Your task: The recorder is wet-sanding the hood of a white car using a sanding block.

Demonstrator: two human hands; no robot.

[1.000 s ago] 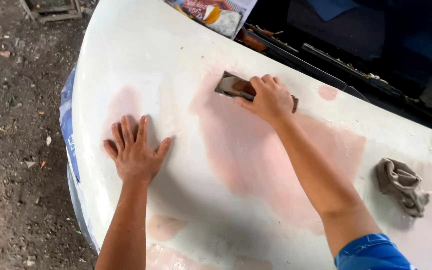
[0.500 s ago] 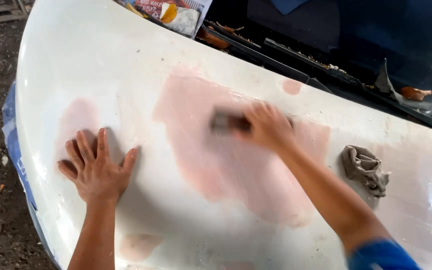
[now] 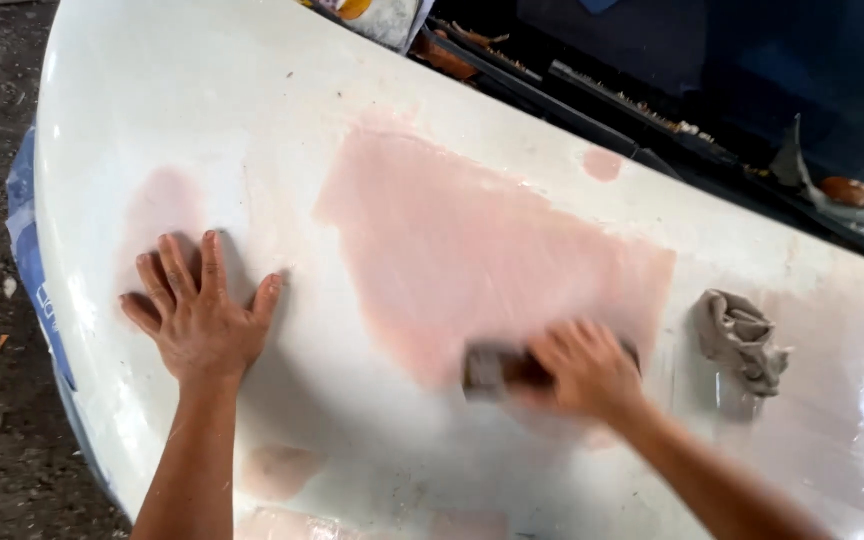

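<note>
The right hand [image 3: 587,372] holds a closed grip on the sanding block [image 3: 497,368], pressed on the white car panel [image 3: 252,130]'s pink patch [image 3: 472,250].

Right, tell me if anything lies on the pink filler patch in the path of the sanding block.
Nothing visible does. The right hand presses the sanding block at the pink filler patch's lower edge. The crumpled rag lies apart, beside the patch; the left hand rests flat elsewhere.
</note>
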